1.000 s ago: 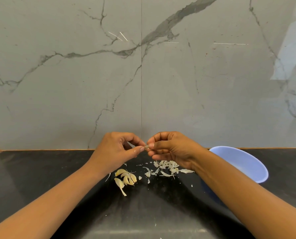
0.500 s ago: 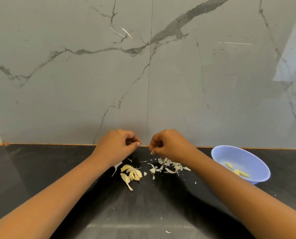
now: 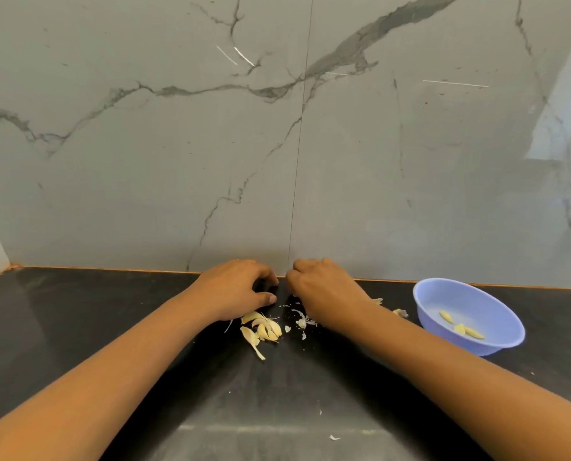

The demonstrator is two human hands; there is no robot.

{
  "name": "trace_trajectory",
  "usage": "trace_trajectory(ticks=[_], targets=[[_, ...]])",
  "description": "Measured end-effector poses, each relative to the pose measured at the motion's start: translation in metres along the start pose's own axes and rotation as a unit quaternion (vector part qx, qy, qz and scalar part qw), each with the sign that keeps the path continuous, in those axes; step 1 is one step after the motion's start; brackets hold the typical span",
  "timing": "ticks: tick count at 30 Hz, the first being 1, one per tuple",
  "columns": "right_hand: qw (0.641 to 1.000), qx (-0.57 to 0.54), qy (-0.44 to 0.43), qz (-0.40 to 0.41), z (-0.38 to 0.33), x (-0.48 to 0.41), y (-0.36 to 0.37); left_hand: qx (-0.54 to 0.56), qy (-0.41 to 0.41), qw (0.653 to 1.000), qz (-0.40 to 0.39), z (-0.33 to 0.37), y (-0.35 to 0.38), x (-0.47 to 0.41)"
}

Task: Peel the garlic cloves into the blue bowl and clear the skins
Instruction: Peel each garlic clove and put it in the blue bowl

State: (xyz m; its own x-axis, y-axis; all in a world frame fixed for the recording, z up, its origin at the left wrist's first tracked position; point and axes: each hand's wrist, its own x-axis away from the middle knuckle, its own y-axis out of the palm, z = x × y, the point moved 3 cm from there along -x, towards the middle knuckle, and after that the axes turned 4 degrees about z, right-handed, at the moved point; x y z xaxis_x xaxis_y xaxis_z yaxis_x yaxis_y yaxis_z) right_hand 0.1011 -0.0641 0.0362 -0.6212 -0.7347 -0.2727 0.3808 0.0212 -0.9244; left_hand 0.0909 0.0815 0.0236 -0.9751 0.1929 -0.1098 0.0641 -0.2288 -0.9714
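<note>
The left hand (image 3: pixel 235 289) and right hand (image 3: pixel 324 292) hover low over the black worktop (image 3: pixel 77 327), close together with a narrow gap between them. Both have their fingers curled under, and I cannot tell whether either holds anything. A small heap of garlic cloves (image 3: pixel 262 329) lies just below the left hand, with loose skins (image 3: pixel 302 322) by the right. The blue bowl (image 3: pixel 477 347) sits off to the right, holding three peeled cloves (image 3: pixel 460 327).
</note>
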Motion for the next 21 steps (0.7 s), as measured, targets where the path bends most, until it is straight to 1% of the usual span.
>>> trace_trajectory(ticks=[1,4,5,7,8,9,10,11,12,13,14,15,16,17,18,20,21], targets=[[1.0,0.005,0.004,0.0,0.0,0.001,0.001,0.0,0.0,1.0,0.0,0.001,0.0,0.0],[0.995,-0.037,0.064,0.073,0.017,-0.001,-0.006,0.009,-0.002,1.0,0.005,0.001,-0.001,0.0],[0.994,-0.037,0.065,0.074,0.018,-0.001,-0.006,0.011,-0.003,1.0,0.012,0.001,-0.001,0.0],[0.999,-0.01,0.036,0.038,0.007,0.001,0.006,0.014,-0.005,0.999,0.028,0.002,-0.002,0.001],[0.999,-0.013,0.036,0.021,0.003,0.004,0.011,0.02,-0.005,0.999,0.036,0.002,-0.002,0.001],[0.997,-0.044,0.054,0.028,0.004,0.005,0.011,0.032,-0.006,0.998,0.046,0.003,-0.003,0.001],[0.987,-0.116,0.098,0.062,0.011,0.005,0.007,0.047,-0.006,0.997,0.058,0.004,-0.004,0.001],[0.956,-0.227,0.158,0.094,0.02,0.005,0.001,0.069,-0.006,0.995,0.075,0.004,-0.005,0.001],[0.9,-0.363,0.215,0.114,0.03,0.008,-0.002,0.104,-0.004,0.99,0.098,0.005,-0.007,0.002],[0.818,-0.502,0.257,0.115,0.034,0.012,-0.005,0.149,-0.001,0.981,0.124,0.007,-0.01,0.003],[0.732,-0.612,0.281,0.1,0.033,0.017,-0.004,0.199,0.004,0.968,0.15,0.009,-0.012,0.005],[0.664,-0.684,0.291,0.082,0.032,0.02,-0.003,0.245,0.012,0.954,0.172,0.012,-0.014,0.007],[0.614,-0.728,0.298,0.069,0.03,0.023,-0.003,0.284,0.02,0.94,0.187,0.016,-0.015,0.009],[0.579,-0.754,0.303,0.061,0.029,0.024,-0.004,0.313,0.026,0.928,0.198,0.019,-0.016,0.012],[0.553,-0.773,0.305,0.058,0.029,0.024,-0.005,0.332,0.03,0.92,0.208,0.022,-0.017,0.013],[0.523,-0.795,0.303,0.052,0.03,0.024,-0.007,0.354,0.029,0.907,0.228,0.026,-0.018,0.016],[0.518,-0.8,0.299,0.047,0.029,0.024,-0.009,0.361,0.027,0.901,0.237,0.027,-0.018,0.016]])
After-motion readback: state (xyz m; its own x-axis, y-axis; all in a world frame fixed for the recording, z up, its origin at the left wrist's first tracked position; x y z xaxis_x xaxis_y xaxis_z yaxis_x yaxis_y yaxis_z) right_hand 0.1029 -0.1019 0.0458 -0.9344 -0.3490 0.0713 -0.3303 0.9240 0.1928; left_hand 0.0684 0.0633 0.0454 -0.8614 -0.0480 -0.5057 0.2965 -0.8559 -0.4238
